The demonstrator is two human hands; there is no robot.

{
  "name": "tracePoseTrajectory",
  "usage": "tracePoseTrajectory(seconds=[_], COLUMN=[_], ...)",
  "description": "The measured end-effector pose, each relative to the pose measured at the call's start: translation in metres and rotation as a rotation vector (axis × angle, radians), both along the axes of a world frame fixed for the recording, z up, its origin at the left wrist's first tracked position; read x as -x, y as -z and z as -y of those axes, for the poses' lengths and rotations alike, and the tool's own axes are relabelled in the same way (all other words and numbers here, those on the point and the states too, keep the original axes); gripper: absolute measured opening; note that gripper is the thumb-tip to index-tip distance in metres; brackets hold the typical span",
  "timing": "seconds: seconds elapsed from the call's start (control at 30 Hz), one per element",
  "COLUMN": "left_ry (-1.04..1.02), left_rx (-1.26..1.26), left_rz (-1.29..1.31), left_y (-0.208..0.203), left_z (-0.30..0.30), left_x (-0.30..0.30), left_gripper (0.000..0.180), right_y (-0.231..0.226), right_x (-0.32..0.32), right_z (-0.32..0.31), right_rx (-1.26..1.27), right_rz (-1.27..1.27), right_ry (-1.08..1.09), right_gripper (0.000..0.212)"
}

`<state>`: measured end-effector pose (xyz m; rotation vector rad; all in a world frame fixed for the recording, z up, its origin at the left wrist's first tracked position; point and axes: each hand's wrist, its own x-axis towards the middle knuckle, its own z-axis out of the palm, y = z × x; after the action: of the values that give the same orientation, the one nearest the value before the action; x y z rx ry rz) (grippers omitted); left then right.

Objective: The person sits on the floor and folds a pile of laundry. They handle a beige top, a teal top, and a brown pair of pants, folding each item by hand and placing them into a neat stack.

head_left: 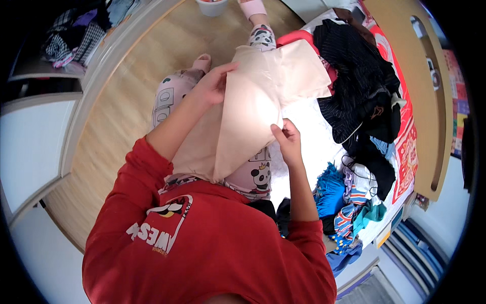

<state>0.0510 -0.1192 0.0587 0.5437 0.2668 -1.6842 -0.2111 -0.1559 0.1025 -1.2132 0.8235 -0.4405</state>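
A cream-coloured garment [250, 114] lies across my lap, partly folded over itself; its exact kind does not show. My left hand [216, 86] is at its left edge, thumb on top and the other fingers curled behind the cloth. On the opposite side, my right hand [288, 141] pinches the garment's edge between thumb and fingers. The far end of the cloth spreads to the right, over the edge of the bed. Beneath it are my pink panda-print trousers [260, 177].
Dark striped clothes [349, 71] are heaped on the bed at the right. Nearer lie a blue fringed cloth [329, 188] and several small coloured garments. A wooden bed board [430, 126] stands beyond. At the far left an open cabinet holds clothes [83, 40]; a white bucket [212, 7] sits on the floor.
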Motion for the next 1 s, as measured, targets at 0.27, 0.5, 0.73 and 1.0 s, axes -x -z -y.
tracePoseTrajectory(seconds=[0.27, 0.5, 0.73, 1.0], left_ry=[0.006, -0.085, -0.139, -0.384], left_rx=[-0.051, -0.148, -0.231, -0.071], left_rz=[0.318, 0.982, 0.935, 0.216], left_y=[-0.031, -0.057, -0.052, 0.003], left_z=[-0.012, -0.087, -0.109, -0.138], left_x=[-0.015, -0.042, -0.042, -0.067], left_gripper=[0.029, 0.038, 0.042, 0.022], right_y=[-0.008, -0.003, -0.011, -0.027], right_x=[-0.004, -0.037, -0.036, -0.035], right_z=[0.002, 0.011, 0.001, -0.007], right_rx=[0.01, 0.116, 0.158, 0.363], right_rz=[-0.195, -0.343, -0.344, -0.323], right_ry=[-0.233, -0.346, -0.321, -0.451], right_gripper=[0.023, 0.028, 0.024, 0.02])
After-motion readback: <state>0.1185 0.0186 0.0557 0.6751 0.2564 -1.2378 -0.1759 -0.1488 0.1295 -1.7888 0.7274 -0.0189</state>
